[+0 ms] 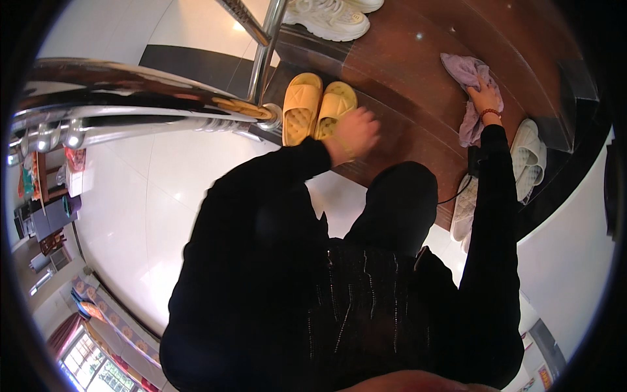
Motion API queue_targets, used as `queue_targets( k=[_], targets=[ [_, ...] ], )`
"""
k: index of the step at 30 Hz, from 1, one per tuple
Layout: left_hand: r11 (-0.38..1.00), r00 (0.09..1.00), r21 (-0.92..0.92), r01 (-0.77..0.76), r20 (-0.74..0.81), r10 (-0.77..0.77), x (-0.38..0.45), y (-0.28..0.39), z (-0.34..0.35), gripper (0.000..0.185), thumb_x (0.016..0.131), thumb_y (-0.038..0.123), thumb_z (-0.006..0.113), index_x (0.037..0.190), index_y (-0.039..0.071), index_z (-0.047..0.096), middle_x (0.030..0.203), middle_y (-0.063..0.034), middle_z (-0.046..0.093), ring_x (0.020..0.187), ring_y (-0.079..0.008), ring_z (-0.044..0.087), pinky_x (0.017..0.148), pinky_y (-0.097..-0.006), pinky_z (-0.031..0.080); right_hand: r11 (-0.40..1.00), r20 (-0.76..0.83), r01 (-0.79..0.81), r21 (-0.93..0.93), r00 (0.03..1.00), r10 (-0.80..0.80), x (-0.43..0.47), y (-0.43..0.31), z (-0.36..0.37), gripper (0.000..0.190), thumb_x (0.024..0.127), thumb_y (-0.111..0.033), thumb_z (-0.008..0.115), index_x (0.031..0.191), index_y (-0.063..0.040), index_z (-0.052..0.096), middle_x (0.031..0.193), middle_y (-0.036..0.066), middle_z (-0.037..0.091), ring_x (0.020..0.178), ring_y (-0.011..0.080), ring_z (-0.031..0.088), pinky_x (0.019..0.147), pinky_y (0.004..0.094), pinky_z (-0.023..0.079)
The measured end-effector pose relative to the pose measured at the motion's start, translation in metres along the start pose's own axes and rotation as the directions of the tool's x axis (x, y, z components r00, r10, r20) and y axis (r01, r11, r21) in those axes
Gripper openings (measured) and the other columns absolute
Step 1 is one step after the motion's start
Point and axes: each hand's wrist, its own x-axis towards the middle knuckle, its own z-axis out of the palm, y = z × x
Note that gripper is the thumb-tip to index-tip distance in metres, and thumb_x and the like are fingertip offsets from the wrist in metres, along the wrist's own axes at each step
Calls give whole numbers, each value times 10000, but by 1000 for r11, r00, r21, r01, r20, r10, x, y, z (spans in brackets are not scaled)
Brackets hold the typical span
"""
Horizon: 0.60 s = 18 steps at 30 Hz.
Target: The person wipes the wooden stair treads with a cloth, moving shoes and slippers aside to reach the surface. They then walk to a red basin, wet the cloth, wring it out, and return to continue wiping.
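My right hand presses a crumpled pinkish-purple cloth onto a brown stair step, fingers spread over the fabric. A red bead bracelet circles that wrist. My left hand, slightly blurred, hovers with curled fingers near a pair of yellow slide slippers. Nothing shows in it, though its palm is hidden. The slippers sit side by side at the left end of the step, beside the railing post; my left hand and sleeve cover part of them.
A polished metal railing runs along the left. White sneakers stand on a higher step. Pale slippers and fuzzy beige slippers lie at the right end. A thin black cable hangs by my right arm. Glossy white floor tiles spread below.
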Motion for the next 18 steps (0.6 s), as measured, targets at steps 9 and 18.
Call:
queue_targets(
  k=[9,18],
  targets=[
    [575,588,-217,789,540,-602,-23,-110,37,606,767,524,525,1036,-15,594,1037,-227,585,1008,-271,564,817,-354,433,888,-139,460,20,881,-453,-38,-197,-8,563,764,-414,555,1295,-322,389,1325,159,369,1220,389,310,922,514,348],
    [819,785,26,573,271,-558,-34,-111,55,420,822,398,446,1037,85,625,1103,-159,581,1040,-300,548,870,-390,416,570,-43,810,139,580,-814,-126,-81,-61,449,592,5,619,999,-184,618,1247,118,447,1184,374,359,960,436,332]
  ],
)
